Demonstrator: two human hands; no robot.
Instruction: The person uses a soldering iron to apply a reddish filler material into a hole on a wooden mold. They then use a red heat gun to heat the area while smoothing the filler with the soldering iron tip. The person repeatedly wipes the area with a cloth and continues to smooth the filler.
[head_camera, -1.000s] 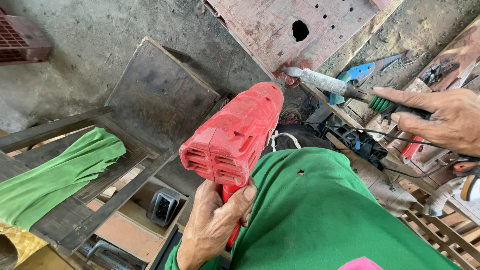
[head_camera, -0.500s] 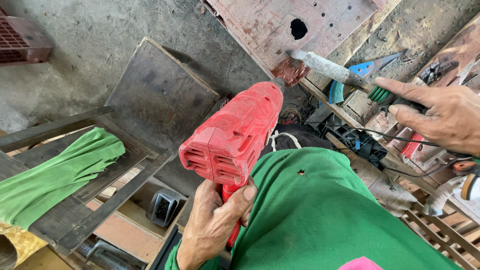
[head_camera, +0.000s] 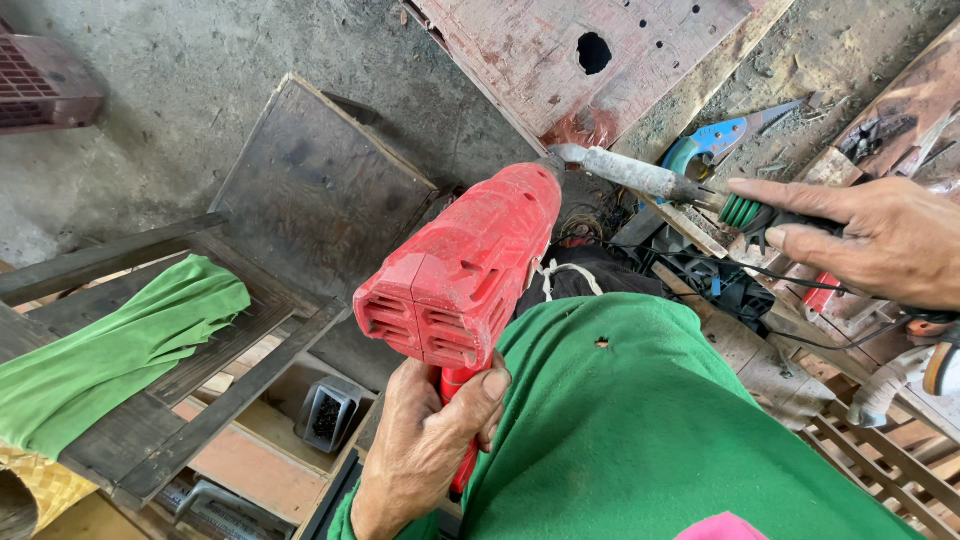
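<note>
My left hand (head_camera: 428, 440) grips the handle of a red power drill (head_camera: 465, 265), which points away and up toward a worn red board (head_camera: 560, 50) with a round hole. My right hand (head_camera: 880, 240) holds a tool with a green and black grip and a long grey, crusted shaft (head_camera: 630, 172). The shaft's tip sits at the drill's nose, near the edge of the red board. My green trouser leg (head_camera: 640, 420) fills the lower middle.
A dark wooden stool or frame (head_camera: 310, 190) stands at left with a green cloth (head_camera: 110, 350) draped over it. Blue-handled pliers (head_camera: 715, 140), cables and scrap wood lie at right. A small box of dark bits (head_camera: 325, 412) sits below. Dusty concrete floor lies beyond.
My right hand has moved the grey-shafted tool leftward, bringing its tip to the drill's nose. The drill and my left hand have stayed put.
</note>
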